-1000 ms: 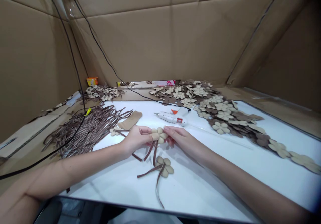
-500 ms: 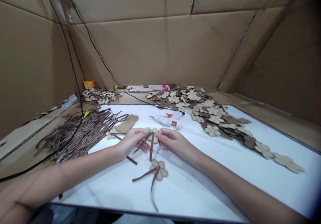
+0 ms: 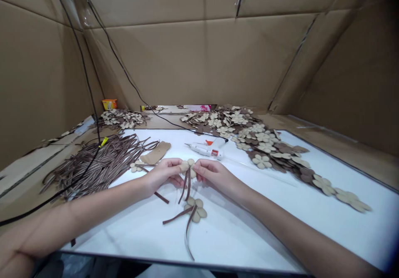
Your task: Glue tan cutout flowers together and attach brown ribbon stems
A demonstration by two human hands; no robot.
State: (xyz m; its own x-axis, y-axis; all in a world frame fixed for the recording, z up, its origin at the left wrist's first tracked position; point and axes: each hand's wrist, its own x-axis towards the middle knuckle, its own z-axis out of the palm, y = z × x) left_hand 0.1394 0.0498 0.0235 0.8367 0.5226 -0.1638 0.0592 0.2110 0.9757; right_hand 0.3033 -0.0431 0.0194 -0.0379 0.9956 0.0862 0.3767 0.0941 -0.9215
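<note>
Beige fabric flower with two brown ribbon tails, gripped from both sides

At the far left of my view I see a tangled heap of thin brown ribbon strips with pale edges, a black cable crossing it. Behind sit a small orange-and-yellow box and a low heap of beige and brown flowers. Next I find a flat beige flower, its strips running toward the left hand, and a torn brown cardboard scrap.

The left hand has its grip closed on the flower's left side; the ribbon tails hang toward me. Just below, a beige five-petalled flower with two strips lies on the white table. Beyond the hands rests a white glue gun with an orange trigger.

The right hand pinches the flower's right edge in its grip. Farther right I see a long, overlapping spread of beige and brown fabric flowers.
</note>
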